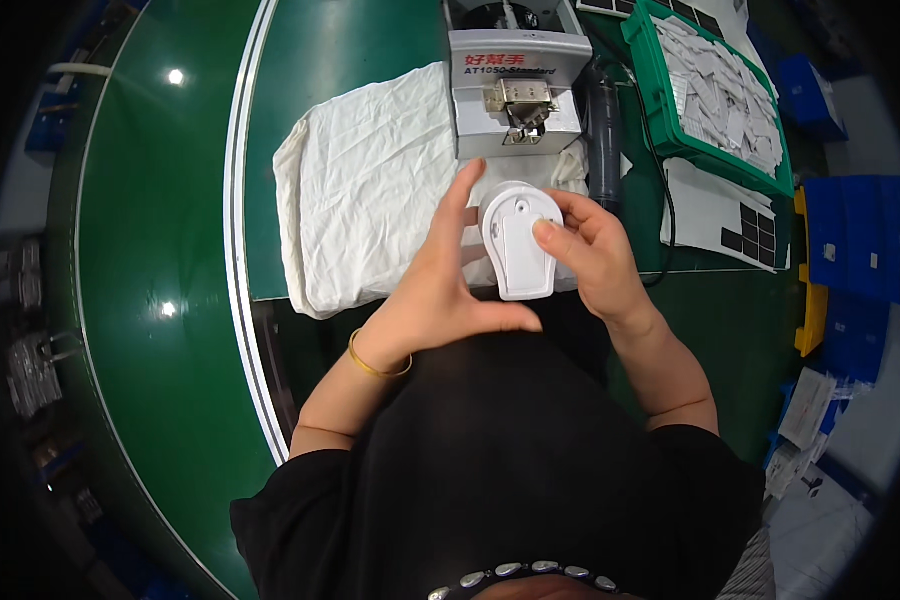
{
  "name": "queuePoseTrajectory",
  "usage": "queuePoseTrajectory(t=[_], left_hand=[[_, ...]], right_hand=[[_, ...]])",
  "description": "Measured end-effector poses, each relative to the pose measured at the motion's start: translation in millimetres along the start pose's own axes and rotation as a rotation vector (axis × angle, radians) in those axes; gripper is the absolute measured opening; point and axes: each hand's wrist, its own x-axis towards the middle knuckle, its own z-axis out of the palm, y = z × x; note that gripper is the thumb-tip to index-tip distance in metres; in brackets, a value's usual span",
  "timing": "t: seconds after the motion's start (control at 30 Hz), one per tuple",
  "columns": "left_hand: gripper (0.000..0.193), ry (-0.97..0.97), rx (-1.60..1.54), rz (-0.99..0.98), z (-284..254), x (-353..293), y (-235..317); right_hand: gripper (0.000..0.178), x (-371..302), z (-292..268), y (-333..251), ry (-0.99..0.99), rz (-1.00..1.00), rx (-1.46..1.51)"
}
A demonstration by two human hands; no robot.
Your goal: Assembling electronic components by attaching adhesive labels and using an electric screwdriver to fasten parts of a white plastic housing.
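A white plastic housing (pixel 526 262), rounded at the top and narrower below, is held up over the near edge of the bench. It has a raised panel in its middle and a small hole near the top. My right hand (pixel 600 255) grips it from the right, thumb on the face and fingers at the side and behind. Close by on its left, my left hand (pixel 442 275) is open, with thumb and index finger stretched wide apart. Its other fingertips reach toward the housing's left edge; whether they touch it I cannot tell.
A white cloth (pixel 370 200) covers part of the green bench. Behind my hands stands a grey machine (pixel 518 95) with a metal mechanism on its front. To its right are a dark cylinder (pixel 604 135), a black cable (pixel 667 190) and a green crate (pixel 660 110) of white pieces.
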Motion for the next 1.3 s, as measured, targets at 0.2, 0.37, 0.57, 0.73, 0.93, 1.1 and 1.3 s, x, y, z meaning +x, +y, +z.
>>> queuePoseTrajectory(t=[0.2,0.37,0.57,0.73,0.93,1.1,1.3], left_hand=[[0.095,-0.012,0.436,0.242,0.9,2.7,-26.5],[0.094,-0.012,0.27,0.126,13.3,-6.3,-37.7],[0.09,-0.161,0.321,0.122,25.0,-9.9,-57.9],[0.075,-0.183,0.441,0.299,25.5,-10.0,-69.0],[0.069,-0.163,0.498,0.358,26.3,-12.7,-71.0],[0.07,-0.162,0.543,0.358,26.1,-16.0,-71.8],[0.064,-0.129,0.589,0.439,28.4,-16.6,-75.6]], right_hand=[[0.041,12.9,-48.9,-0.9,0.038,-0.015,-0.104],[0.059,56.3,-92.7,2.3,0.698,-0.121,-1.24],[0.06,79.4,-96.4,-5.8,0.532,0.184,-1.081],[0.047,62.3,-112.3,-7.4,0.495,0.059,-0.763],[0.029,41.5,-101.3,-46.9,0.433,-0.372,-0.073],[0.025,63.0,-41.0,-89.3,0.406,-0.765,0.401],[0.041,94.5,-7.9,-100.6,0.331,-0.958,0.102]])
